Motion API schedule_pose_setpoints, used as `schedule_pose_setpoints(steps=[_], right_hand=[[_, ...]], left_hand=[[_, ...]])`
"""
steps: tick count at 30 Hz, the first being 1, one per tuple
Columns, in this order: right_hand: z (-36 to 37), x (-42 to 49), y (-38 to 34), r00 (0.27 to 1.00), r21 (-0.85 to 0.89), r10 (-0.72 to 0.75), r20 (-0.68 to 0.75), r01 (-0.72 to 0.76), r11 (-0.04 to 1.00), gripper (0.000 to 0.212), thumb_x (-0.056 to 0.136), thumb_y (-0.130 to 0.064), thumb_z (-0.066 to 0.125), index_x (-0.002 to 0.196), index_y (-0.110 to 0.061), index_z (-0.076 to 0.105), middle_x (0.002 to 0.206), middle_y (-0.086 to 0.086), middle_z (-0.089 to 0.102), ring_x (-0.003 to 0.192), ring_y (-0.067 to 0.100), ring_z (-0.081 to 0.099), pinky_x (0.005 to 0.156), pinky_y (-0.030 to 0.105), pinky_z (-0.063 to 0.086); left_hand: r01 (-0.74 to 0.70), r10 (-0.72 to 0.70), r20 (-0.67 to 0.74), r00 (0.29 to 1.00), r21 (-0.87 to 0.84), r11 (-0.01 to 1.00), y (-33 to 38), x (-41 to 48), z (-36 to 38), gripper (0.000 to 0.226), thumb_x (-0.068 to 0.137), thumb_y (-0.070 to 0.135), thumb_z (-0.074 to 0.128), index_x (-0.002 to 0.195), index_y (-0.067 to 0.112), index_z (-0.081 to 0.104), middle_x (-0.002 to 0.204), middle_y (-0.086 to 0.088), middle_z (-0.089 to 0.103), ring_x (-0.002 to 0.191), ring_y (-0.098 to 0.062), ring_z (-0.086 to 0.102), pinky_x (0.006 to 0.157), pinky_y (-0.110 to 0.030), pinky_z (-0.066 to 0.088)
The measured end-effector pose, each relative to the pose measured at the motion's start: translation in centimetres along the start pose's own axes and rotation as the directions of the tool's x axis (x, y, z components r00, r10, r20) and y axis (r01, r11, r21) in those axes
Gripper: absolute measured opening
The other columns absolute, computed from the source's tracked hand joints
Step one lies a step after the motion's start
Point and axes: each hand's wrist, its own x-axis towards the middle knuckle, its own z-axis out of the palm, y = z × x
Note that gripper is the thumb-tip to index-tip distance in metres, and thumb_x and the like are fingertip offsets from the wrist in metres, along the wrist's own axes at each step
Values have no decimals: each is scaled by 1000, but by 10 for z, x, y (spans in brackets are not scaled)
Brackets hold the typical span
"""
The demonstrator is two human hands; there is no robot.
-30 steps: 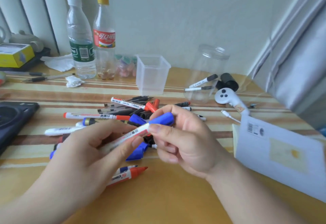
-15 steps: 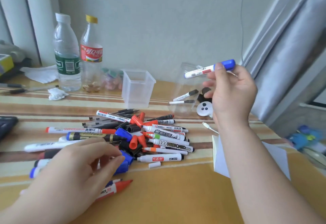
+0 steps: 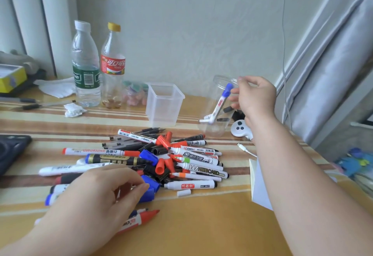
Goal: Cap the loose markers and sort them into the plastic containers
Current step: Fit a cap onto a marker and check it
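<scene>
Upper right of frame: right hand at the mouth of a clear round plastic jar. Its fingers are loosely spread, and none looks closed on anything. A blue-capped white marker leans inside the jar, cap up near the rim and tip down-left among a few black-capped ones. A square translucent plastic tub stands apart to the jar's left and holds nothing visible.

Centre of frame: pile of loose markers and caps on the striped table. Most barrels lie roughly left-to-right across the frame; red, blue and black caps are scattered among them.

Lower left: left hand hangs over the pile's near edge, fingers curved, gripping nothing that shows. A loose blue cap sits at its fingertips; contact cannot be told.

Judgement: the next pick falls to the left hand, which is at the pile. The right hand is well apart, up and to the right, and must come back down-left to meet it.

Readable writing:
- "WHITEBOARD" on a white barrel
- "NO.3817" on the nearest white marker
- "WB-6801" on a red-capped marker
- Chinese script on the red label of a yellow-capped cola bottle
- a barcode on the green label of a white-capped water bottle
</scene>
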Motion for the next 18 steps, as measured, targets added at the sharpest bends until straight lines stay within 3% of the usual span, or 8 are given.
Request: schedule_pose_setpoints(steps=[3, 5, 7, 9, 11, 14, 16, 18], right_hand=[[-6, -2, 15, 996, -188, -91, -18, 86, 978, 23, 87, -28, 63, 109, -23, 63, 84, 9, 74, 57, 21, 67, 55, 32, 56], [-10, -14, 20, 990, -242, -142, -7, 136, 961, 20, 84, -27, 64, 104, -26, 65, 82, 6, 73, 63, 19, 67, 63, 30, 54], [-8, -36, 22, 980, -293, -181, 81, 197, 936, 13, 86, -23, 66, 99, -25, 67, 72, -2, 70, 61, 8, 64, 63, 25, 49], [-6, -63, 22, 943, -338, -205, 261, 288, 896, 9, 87, -18, 69, 85, -27, 68, 61, -5, 64, 54, 5, 58, 60, 23, 46], [-5, -90, 18, 857, -329, -186, 481, 373, 868, 14, 87, -16, 72, 77, -26, 70, 61, 2, 66, 58, 16, 62, 64, 28, 50], [-7, -127, 5, 603, -282, -41, 797, 431, 857, 7, 87, -18, 75, 83, -24, 74, 68, -4, 69, 61, 18, 62, 63, 33, 53], [-8, -143, 6, 480, -289, 13, 877, 506, 813, 10, 87, -20, 74, 83, -29, 74, 65, -16, 66, 56, 6, 57, 58, 24, 49], [-9, -155, 11, 452, -280, -20, 892, 587, 760, 13, 87, -21, 73, 86, -34, 73, 62, -18, 63, 55, 6, 56, 55, 21, 47]], left_hand=[[5, -5, 12, 1000, 13, 1000, 1, 0, 0, 27, 74, 27, 83, 68, 46, 65, 74, 25, 60, 62, 0, 56, 49, -14, 42], [1, -1, 16, 1000, 12, 1000, 2, 1, 0, 24, 77, 28, 81, 69, 44, 65, 75, 24, 61, 63, -1, 56, 54, -14, 44], [15, -15, 7, 1000, 7, 1000, 3, 0, 0, 21, 78, 29, 78, 68, 42, 66, 76, 25, 61, 66, -1, 57, 56, -13, 42], [34, -34, 8, 999, 2, 999, 5, -1, -1, 17, 80, 33, 75, 68, 42, 66, 77, 25, 63, 69, -3, 59, 52, -15, 42], [61, -60, 18, 998, -39, 997, 8, -1, -1, 15, 83, 33, 73, 70, 38, 68, 74, 22, 64, 69, -6, 59, 53, -22, 45], [109, -108, 21, 994, -74, 991, 8, 0, -1, 15, 87, 30, 71, 72, 34, 70, 71, 18, 65, 67, -9, 60, 59, -20, 46], [133, -134, -7, 991, -73, 988, 7, 1, -2, 16, 88, 28, 70, 73, 34, 70, 72, 17, 67, 68, -11, 61, 63, -21, 47], [164, -171, -50, 984, -120, 979, 6, 2, -5, 16, 89, 26, 68, 75, 34, 71, 69, 14, 67, 64, -10, 62, 61, -23, 48]])
